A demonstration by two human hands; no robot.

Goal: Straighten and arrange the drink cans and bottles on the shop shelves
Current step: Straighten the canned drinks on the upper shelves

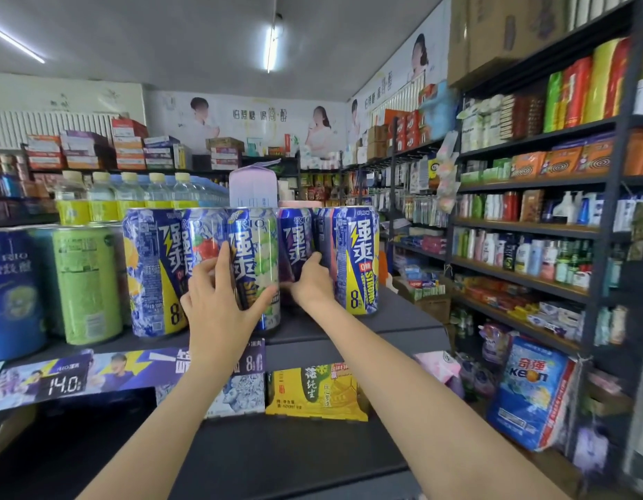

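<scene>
Head view: a dark shelf (392,319) carries a row of tall blue cans standing upright, touching side by side. The left hand (219,301) grips the grape can (257,261) at the row's middle, fingers (224,259) curled round its left side, thumb across the front. At 3 o'clock of it, the right hand (313,283) holds the purple can (296,247), fingers curled at its right edge. A lemon can (356,258) stands just beyond, at the row's right end. At 9 o'clock stands a green can (85,283). Bottles (132,196) line up behind. A price strip (64,380) fronts the shelf. At 3 o'clock, wall shelves (529,232) hold toiletries; a ceiling lamp (271,45) glows at 12.
</scene>
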